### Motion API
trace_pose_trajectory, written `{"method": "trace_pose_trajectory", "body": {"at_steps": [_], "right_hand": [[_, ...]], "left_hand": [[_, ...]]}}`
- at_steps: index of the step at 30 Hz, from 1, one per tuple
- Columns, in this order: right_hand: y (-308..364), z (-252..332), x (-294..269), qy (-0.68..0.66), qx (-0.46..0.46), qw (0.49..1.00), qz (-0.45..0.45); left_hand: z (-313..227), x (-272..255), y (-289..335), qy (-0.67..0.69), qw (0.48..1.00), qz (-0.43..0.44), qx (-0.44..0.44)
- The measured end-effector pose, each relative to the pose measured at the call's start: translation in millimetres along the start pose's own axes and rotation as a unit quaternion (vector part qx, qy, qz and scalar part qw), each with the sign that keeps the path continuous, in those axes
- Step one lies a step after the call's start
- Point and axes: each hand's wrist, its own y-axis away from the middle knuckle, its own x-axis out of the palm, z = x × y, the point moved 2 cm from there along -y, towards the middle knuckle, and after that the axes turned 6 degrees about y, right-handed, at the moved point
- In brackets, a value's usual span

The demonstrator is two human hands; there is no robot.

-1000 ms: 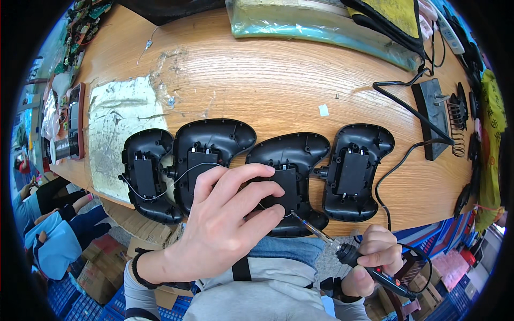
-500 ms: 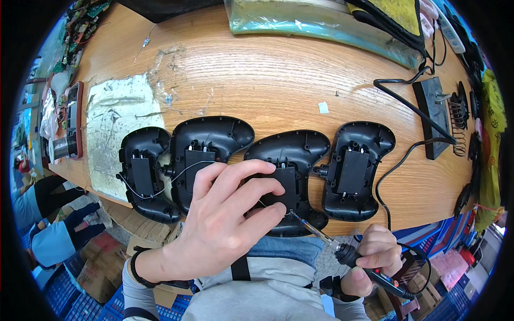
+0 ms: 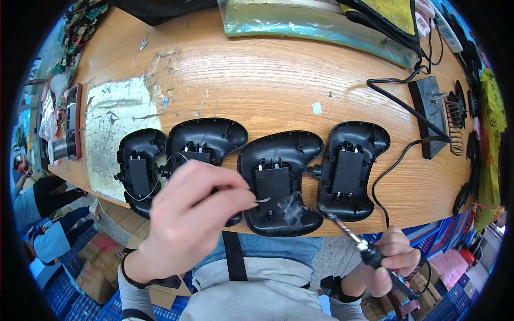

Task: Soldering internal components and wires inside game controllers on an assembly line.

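Black gamepad-shaped plastic shells stand in a row along the table's near edge, each with a dark block and metal contacts inside. My left hand [image 3: 194, 211] hovers over the second shell [image 3: 211, 131] from the left. Its fingertips pinch a thin silvery solder wire [image 3: 263, 200], whose end points over the third shell [image 3: 278, 144]. A wisp of smoke [image 3: 292, 207] hangs above this third shell's lower part. At the lower right, my right hand [image 3: 395, 260] grips a soldering iron [image 3: 350, 235]. The iron's tip is near the bottom of the rightmost shell [image 3: 360, 134].
A black iron stand [image 3: 428, 117] with a coiled spring is at the right, a black cord [image 3: 381, 187] trailing near it. Plastic-wrapped material [image 3: 316, 37] lies along the back. A worn pale sheet [image 3: 112, 117] covers the left. Circuit boards [image 3: 80, 32] pile at far left.
My left hand has drawn back leftward off the third shell with the wire. My right hand has moved the iron right and down, away from that shell. Smoke has appeared there.
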Motion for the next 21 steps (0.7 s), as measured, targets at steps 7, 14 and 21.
{"method": "trace_pose_trajectory", "body": {"at_steps": [7,14,21], "right_hand": [[-13,-2,-7,0.022,0.06,0.987,-0.144],[-32,-10,2,0.011,0.075,0.99,-0.123],[-40,-18,5,0.007,0.096,0.99,-0.106]], "left_hand": [[-7,-6,-27,0.005,0.999,-0.034,0.014],[-13,19,-62,0.02,0.996,0.052,0.072],[-7,39,-79,-0.042,0.989,0.082,0.113]]}}
